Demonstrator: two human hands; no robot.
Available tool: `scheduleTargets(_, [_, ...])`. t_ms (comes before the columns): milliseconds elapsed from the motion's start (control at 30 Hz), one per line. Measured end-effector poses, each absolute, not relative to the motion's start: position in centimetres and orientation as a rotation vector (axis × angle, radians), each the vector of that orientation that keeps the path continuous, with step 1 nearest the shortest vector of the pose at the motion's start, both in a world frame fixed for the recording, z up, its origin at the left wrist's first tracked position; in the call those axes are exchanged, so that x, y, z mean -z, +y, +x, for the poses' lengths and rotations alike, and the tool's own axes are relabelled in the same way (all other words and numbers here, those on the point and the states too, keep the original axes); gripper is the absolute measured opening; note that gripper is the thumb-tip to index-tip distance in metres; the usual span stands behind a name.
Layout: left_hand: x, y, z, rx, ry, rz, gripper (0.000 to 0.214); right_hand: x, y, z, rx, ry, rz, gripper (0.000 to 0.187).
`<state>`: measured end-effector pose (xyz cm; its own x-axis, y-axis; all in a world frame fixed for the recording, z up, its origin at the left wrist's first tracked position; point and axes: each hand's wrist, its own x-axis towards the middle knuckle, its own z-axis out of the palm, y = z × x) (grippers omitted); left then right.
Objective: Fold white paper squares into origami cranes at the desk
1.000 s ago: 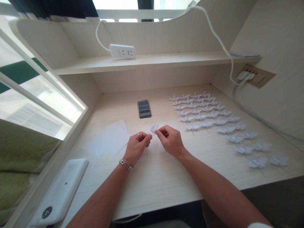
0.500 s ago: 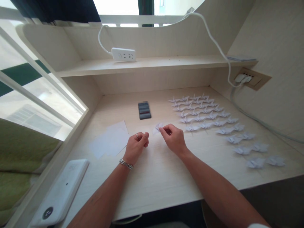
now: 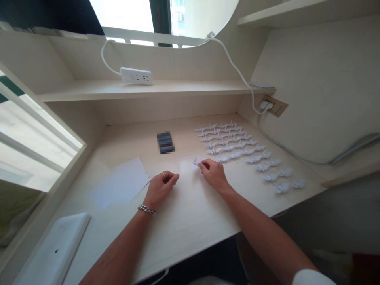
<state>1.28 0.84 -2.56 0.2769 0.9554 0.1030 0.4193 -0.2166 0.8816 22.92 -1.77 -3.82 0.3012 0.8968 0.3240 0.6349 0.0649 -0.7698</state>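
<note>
My right hand (image 3: 214, 174) pinches 1 folded paper (image 3: 196, 161) over the pale wooden desk (image 3: 181, 221); my left hand (image 3: 160, 189), beside it, has fingers curled together. Beyond my grip, a shelf (image 3: 184, 86) bears 1 power strip (image 3: 135, 76); rightward stand paper cranes (image 3: 263, 167), too small to count surely.

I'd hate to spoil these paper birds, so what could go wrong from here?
The right hand pinches a small folded paper near the paper birds, so a sideways bump might knock some out of line. Too tight a pinch could crease that paper. The left hand is right beside the loose white paper and might nudge it.
</note>
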Motion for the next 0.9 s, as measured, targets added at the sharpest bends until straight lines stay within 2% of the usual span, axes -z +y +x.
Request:
scheduleTargets(400, [1.7, 0.8, 1.5, -0.702, 1.363, 1.93, 0.039, 6.1, -7.7, 33.2, 0.01, -0.986, -1.958, 0.028])
scheduleTargets(900, [1.8, 0.9, 1.6, -0.618, 1.4, 2.0, 0.042, 6.6, -6.4, 35.6, 0.097, -0.972, -2.098, 0.024])
